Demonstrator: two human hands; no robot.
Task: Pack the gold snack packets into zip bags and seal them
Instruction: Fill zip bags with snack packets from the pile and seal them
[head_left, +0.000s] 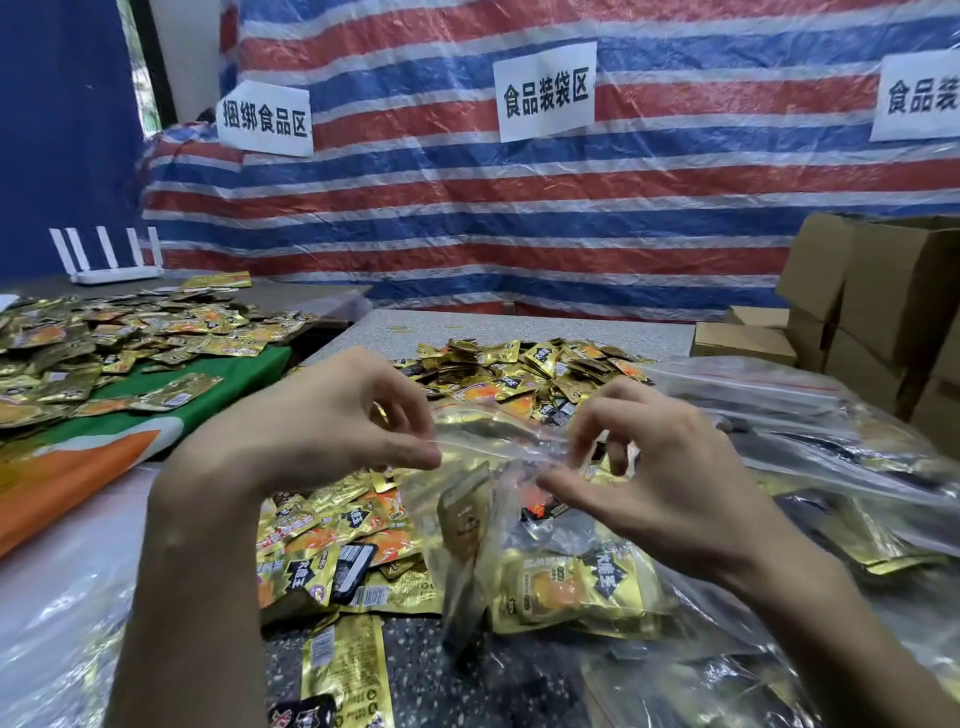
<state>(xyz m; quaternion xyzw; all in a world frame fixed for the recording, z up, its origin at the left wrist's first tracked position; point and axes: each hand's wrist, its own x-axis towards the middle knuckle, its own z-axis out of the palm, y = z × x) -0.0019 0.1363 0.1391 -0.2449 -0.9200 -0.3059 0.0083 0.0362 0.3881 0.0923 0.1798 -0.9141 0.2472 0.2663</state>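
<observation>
A clear zip bag (524, 525) hangs between my two hands above the table, with several gold snack packets (566, 587) inside it. My left hand (332, 421) pinches the bag's top edge at its left end. My right hand (654, 467) pinches the same top strip at its right end. A heap of loose gold packets (519, 374) lies on the speckled table (519, 327) behind my hands, and more packets (337, 540) lie under the bag.
Filled zip bags (810, 447) pile up on the right. Cardboard boxes (883, 301) stand at the far right. A second heap of gold packets (104, 338) covers the left table, on a green and orange sheet (156, 415). A white router (111, 257) stands behind it.
</observation>
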